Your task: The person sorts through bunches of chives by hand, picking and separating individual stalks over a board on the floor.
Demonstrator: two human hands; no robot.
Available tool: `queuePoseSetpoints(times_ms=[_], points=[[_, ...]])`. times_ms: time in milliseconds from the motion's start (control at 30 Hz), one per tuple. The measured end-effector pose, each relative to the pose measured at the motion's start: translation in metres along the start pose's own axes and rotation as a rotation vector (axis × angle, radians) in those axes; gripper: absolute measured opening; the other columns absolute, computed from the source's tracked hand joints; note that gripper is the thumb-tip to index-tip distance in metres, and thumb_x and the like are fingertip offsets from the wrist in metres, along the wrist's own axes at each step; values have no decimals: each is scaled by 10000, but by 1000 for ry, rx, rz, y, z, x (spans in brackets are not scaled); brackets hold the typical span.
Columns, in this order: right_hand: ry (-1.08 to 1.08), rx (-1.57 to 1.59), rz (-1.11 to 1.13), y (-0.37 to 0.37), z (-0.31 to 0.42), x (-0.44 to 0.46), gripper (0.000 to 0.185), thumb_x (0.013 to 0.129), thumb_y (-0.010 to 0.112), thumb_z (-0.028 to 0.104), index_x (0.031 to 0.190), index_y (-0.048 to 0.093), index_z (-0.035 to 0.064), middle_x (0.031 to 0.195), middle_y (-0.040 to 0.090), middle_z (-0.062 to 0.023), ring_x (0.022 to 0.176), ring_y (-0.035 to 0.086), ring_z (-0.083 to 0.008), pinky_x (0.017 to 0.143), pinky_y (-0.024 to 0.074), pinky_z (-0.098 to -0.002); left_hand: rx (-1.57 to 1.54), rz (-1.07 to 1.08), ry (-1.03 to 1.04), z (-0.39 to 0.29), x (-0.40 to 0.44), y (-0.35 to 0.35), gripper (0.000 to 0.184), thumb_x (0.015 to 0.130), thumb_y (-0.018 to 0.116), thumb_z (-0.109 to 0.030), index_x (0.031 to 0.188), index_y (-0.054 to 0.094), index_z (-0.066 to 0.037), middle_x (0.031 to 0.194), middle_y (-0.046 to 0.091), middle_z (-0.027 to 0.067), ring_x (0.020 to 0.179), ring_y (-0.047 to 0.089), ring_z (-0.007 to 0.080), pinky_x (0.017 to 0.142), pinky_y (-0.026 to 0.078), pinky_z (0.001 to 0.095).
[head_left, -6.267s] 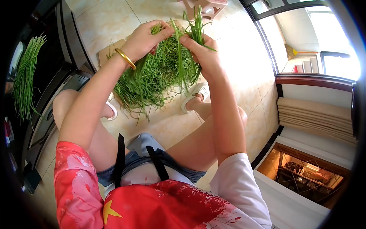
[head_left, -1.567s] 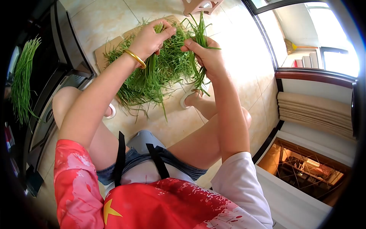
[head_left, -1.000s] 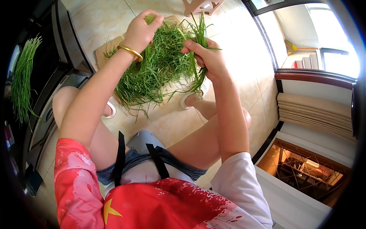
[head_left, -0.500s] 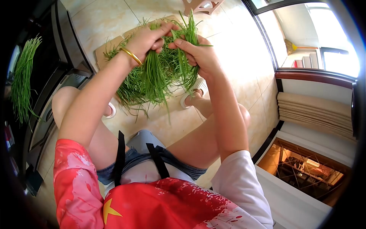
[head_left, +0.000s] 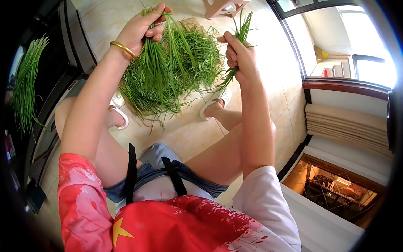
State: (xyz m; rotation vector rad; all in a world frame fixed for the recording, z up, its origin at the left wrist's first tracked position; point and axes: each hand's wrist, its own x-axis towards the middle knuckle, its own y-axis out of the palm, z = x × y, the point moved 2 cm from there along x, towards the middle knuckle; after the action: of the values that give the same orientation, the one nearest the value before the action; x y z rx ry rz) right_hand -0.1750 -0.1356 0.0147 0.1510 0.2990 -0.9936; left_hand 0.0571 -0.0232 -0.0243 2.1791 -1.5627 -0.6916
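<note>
On a tiled floor (head_left: 184, 134), a broad heap of green stalks (head_left: 201, 63) lies beyond 2 white shoes (head_left: 226, 96). Above its left side, the left hand (head_left: 139, 30) grips a thick bundle (head_left: 154, 71); well apart, the right hand (head_left: 241, 58) closes around a smaller bunch (head_left: 243, 31). A few loose blades (head_left: 178, 31) hang splayed from the left hand and could drop into the heap if that grip slackens.

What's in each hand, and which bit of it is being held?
The left grip holds long green stalks near their upper ends, the rest hanging down. The right grip holds a smaller green bunch around its middle.
</note>
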Motion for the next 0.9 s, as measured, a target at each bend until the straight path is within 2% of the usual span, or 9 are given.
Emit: queuePoseSetpoints(times_ms=[67,267,333,433,633,667,767,867,900], points=[[41,26,19,3,0,-3,257,850,667,286,808,670,33,531,417,60,424,308,-49,416,225,-212,-7,-4,15,-1,0,0,342,916,578,-396,1031,554,-75,609,293,-61,476,291,29,505,331,194],[14,-312,296,30,-3,-13,290,835,688,279,997,676,38,584,441,87,458,276,-16,416,195,-209,-21,-24,11,0,-1,0,347,910,588,-395,1034,559,-71,681,317,-46,475,294,25,507,332,187],[42,-325,320,34,-4,-16,284,799,728,250,992,678,47,633,510,71,491,342,-23,451,247,-203,-22,-89,49,-3,-1,1,354,908,592,-389,1049,563,-66,750,341,-36,478,296,25,510,336,188],[-4,-449,272,36,-9,-15,286,755,772,213,964,672,44,736,606,29,642,490,-57,585,368,-214,-36,-77,55,-3,2,-6,356,905,602,-375,1061,564,-57,824,362,-27,486,300,24,519,346,196],[-174,-207,-61,27,-6,-10,250,770,761,204,936,674,39,761,602,7,682,491,-80,668,390,-215,-239,-251,253,-6,17,-37,335,898,625,-337,1057,574,-46,856,389,-36,508,316,20,542,358,203],[-174,-207,-61,25,-5,-9,250,770,761,204,936,674,39,761,602,7,682,491,-80,668,390,-215,-239,-251,253,-6,19,-43,335,898,625,-337,1057,574,-46,856,389,-36,508,316,20,542,358,203],[-317,-343,-109,9,-10,-1,537,764,727,200,1246,558,34,763,582,-4,662,500,-90,609,416,-229,-172,-209,244,-17,14,-36,364,882,645,-350,1069,585,-43,871,407,-34,512,321,22,543,354,206],[-288,-469,-241,2,-8,4,614,764,721,218,1299,495,17,759,563,9,658,498,-85,578,415,-240,-84,-220,225,-18,9,-26,390,872,651,-378,1057,597,-38,865,423,-33,511,323,18,543,351,207],[-373,-361,-303,8,-5,0,459,808,676,244,1204,591,30,679,514,37,601,451,-70,518,366,-243,-84,-220,224,-17,7,-22,390,872,651,-378,1057,597,-38,865,423,-33,511,323,18,543,351,207]])
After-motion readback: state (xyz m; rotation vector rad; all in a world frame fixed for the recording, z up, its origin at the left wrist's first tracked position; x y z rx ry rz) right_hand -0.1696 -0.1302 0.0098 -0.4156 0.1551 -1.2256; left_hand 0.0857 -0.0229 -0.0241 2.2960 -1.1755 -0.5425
